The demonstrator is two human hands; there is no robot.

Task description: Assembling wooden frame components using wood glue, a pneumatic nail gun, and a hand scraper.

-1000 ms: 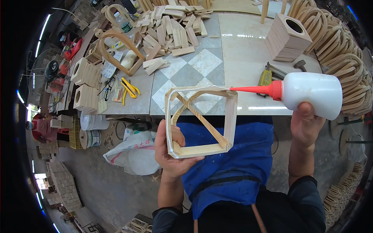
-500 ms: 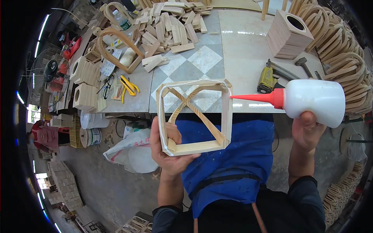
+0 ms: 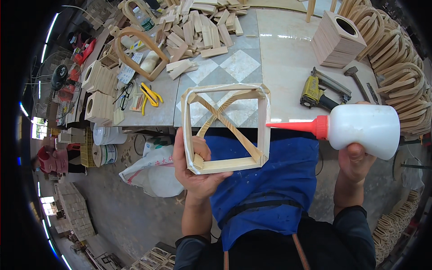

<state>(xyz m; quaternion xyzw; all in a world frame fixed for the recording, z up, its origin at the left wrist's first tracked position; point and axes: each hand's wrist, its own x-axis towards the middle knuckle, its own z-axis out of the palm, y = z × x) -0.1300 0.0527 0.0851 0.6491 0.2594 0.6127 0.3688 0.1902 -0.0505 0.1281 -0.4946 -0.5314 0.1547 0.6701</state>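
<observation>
My left hand [image 3: 196, 166] grips a squarish wooden frame [image 3: 225, 168] by its lower left corner, fingers through the opening and thumb outside. Two crossed wooden strips show inside the frame. White glue lines its top and left edges and part of the right side. In my right hand [image 3: 355, 159] is a white glue bottle [image 3: 364, 128], tipped sideways, with a red pointed nozzle [image 3: 294, 127]. The nozzle tip meets the right side of the frame, about midway down. Both things are held up in front of my blue apron [image 3: 265, 193].
The workbench [image 3: 279, 49] carries a heap of wood pieces [image 3: 198, 31], a yellow nail gun [image 3: 312, 92], a hammer [image 3: 357, 83], yellow-handled pliers [image 3: 150, 95], and wooden boxes [image 3: 335, 40]. Curved wooden parts [image 3: 400, 81] are stacked along the right. A white sack [image 3: 153, 173] lies on the floor.
The nozzle tip has travelled down the frame's right side, leaving white glue above it. The bottle is lower, while the frame sits slightly higher in the picture.
</observation>
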